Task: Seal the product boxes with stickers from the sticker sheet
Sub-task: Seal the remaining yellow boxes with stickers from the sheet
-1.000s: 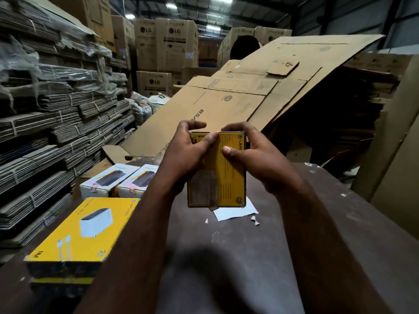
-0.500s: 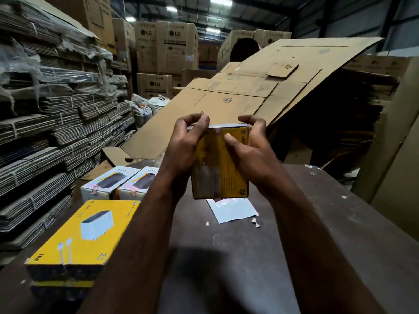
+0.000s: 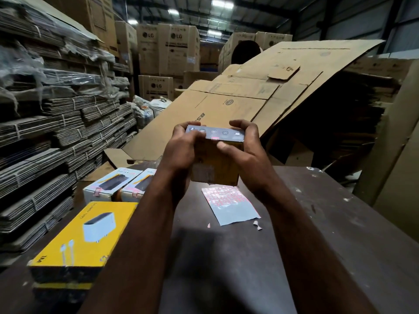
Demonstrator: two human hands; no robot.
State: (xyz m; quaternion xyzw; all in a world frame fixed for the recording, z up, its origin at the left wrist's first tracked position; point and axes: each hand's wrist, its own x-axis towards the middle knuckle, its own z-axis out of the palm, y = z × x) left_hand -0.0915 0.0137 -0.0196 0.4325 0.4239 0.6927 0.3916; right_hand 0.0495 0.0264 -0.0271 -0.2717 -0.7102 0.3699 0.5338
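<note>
at a dark worktable (image 3: 317, 223) in a carton warehouse, a person grips a yellow product box (image 3: 215, 171) in both hands, held in the air above the far part of the tabletop. the left hand (image 3: 181, 152) is curled round the box's left side, fingers wrapped over its upper corner. the right hand (image 3: 240, 155) clasps the right side, fingers hooked over the far top edge and the thumb (image 3: 223, 146) pressed on the yellow face just under the grey end panel (image 3: 215, 133). a small pink sticker (image 3: 214, 138) sits at the near edge of that panel, between the two thumbs.

half a second ago the box stood nearly upright with its broad yellow face to the viewer. now its top is tipped toward the person, so the grey panel with its row of icons shows. the sticker sheet (image 3: 229, 202), earlier partly hidden behind the box, now lies in plain sight flat on the table just below it, rows of pink stickers at its far end and bare backing nearer. two paper scraps (image 3: 257, 225) lie just beside its near corner.

to the left, two white product boxes (image 3: 106, 186) sit side by side, each with a pink sticker on its near end, and nearer still is a stack of yellow boxes (image 3: 86, 234). beyond the table a large flattened cardboard sheet (image 3: 249, 98) leans. tied bundles of flat cardboard (image 3: 56, 132) line the left, and tall lg cartons (image 3: 167, 48) stand at the back.
</note>
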